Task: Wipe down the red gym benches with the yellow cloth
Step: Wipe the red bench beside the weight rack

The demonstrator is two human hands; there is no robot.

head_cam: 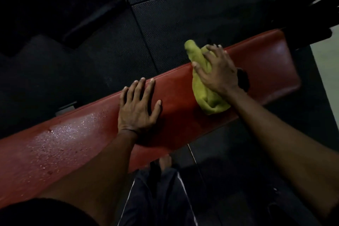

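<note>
A long red padded gym bench [176,112] runs diagonally from lower left to upper right. Water droplets glisten on its left part. My left hand [137,108] rests flat on the middle of the pad, fingers straight and spread. My right hand [216,71] presses down with spread fingers on a bunched yellow cloth [205,97] lying on the pad further right. Part of the cloth sticks out beyond the fingers at the bench's far edge.
Black textured rubber floor mats [165,14] lie beyond the bench. Dark metal equipment bars [308,5] stand at the upper right near the bench end. A dark patch [243,80] shows on the pad beside my right wrist. My legs and foot [165,161] are below the bench.
</note>
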